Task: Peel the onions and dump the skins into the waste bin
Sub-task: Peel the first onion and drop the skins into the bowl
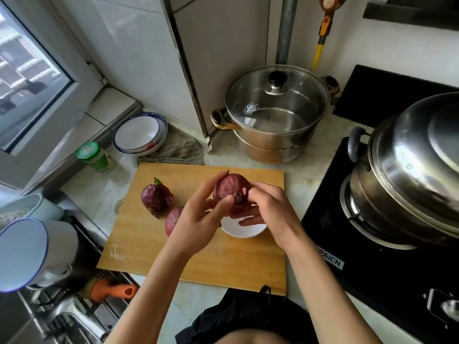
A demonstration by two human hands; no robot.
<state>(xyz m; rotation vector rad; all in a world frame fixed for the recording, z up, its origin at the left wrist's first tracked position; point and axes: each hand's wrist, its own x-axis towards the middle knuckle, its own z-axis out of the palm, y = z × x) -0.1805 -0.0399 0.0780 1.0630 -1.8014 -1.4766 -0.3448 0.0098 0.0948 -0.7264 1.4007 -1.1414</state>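
The red onion (232, 192) is held between your hands above the white bowl (244, 230) on the cutting board (139, 234), root end towards you; your left hand (198, 219) cups it, your right hand (270, 209) pinches skin at the root, fingers curled

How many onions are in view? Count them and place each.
3. One sprouting onion stands on the cutting board; another onion lies beside it, partly behind the left hand; both hands hold the third onion.
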